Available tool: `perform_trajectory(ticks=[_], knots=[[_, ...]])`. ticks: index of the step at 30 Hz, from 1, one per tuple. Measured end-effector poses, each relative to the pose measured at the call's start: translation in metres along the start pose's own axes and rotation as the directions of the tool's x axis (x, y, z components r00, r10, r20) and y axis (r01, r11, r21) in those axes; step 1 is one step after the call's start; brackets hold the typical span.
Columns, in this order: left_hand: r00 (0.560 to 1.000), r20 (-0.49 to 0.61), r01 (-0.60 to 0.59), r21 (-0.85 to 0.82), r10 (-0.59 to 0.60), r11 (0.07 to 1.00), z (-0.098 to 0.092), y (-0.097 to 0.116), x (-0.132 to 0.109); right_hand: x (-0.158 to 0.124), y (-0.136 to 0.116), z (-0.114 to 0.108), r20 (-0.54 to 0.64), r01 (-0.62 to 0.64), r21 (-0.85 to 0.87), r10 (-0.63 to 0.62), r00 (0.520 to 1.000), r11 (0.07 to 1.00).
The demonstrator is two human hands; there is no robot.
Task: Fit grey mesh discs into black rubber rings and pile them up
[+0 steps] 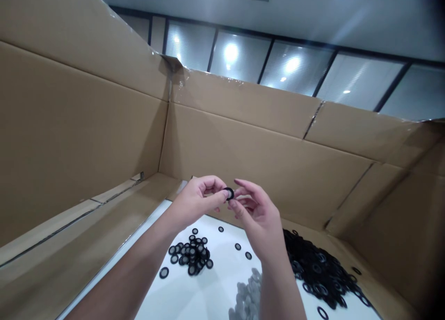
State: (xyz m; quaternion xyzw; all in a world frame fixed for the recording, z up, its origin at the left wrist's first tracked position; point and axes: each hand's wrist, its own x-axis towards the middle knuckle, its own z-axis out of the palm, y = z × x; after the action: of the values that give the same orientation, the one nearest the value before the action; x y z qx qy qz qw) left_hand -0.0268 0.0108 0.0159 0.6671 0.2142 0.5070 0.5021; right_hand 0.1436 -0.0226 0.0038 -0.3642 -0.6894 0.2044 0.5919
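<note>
**Item 1:** one black ring [229, 193], small, flat and round, with a matte, rubber-like rim and a paler centre. It is held up above the far part of the work area, between both hands.

**Item 2:** left hand [196, 202], bare. Its thumb and forefinger are closed narrowly on the ring's left side; the other fingers [215, 183] curl inward.

**Item 3:** right hand [257, 213], bare. Its thumb and forefinger [239, 189] are closed narrowly on the ring's right side; the remaining fingers are loosely bent.

**Item 4:** small cluster of matching black rings [191, 254], overlapping, below and left of the hands, with a few single rings [238, 246] lying apart nearer the right hand.

**Item 5:** large heap of black rings [316, 269], dense and tangled, at right, against the carton's corner.

**Item 6:** pale grey pile [247, 297], near, beside the right forearm; too blurred to identify.

**Item 7:** smooth white surface [222, 283] carrying these items.

**Item 8:** corrugated cardboard carton [260, 158], tan, with creased, tape-marked walls and flaps surrounding the surface.

**Item 9:** frosted glass panels [295, 65] in dark frames, beyond the far carton wall, reflecting bright lights.
</note>
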Motion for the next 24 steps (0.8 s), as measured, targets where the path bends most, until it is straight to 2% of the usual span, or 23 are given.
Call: perform_trajectory(ticks=[3, 5, 16, 21, 24], knots=[[0.999, 0.044, 0.028, -0.031, -0.027, 0.999, 0.000, -0.001, 0.000, 0.000, -0.001, -0.006, 0.069, 0.117, -0.116, -0.109, 0.992, 0.986], [0.998, 0.057, 0.039, -0.064, -0.036, 0.997, 0.001, -0.003, 0.001, -0.001, -0.003, -0.007, 0.083, 0.152, -0.168, -0.140, 0.987, 0.974], [0.997, 0.053, 0.064, -0.219, -0.054, 0.974, 0.006, -0.013, 0.005, 0.000, -0.005, 0.003, 0.006, 0.193, -0.307, -0.200, 0.980, 0.932], [0.998, 0.016, 0.059, -0.172, -0.057, 0.983, 0.004, -0.009, 0.004, -0.001, -0.004, 0.001, 0.050, 0.210, -0.291, -0.205, 0.978, 0.933], [1.000, 0.026, 0.017, -0.092, -0.014, 0.996, 0.000, -0.007, 0.003, -0.001, 0.000, -0.001, -0.002, 0.180, -0.195, -0.184, 0.983, 0.964]])
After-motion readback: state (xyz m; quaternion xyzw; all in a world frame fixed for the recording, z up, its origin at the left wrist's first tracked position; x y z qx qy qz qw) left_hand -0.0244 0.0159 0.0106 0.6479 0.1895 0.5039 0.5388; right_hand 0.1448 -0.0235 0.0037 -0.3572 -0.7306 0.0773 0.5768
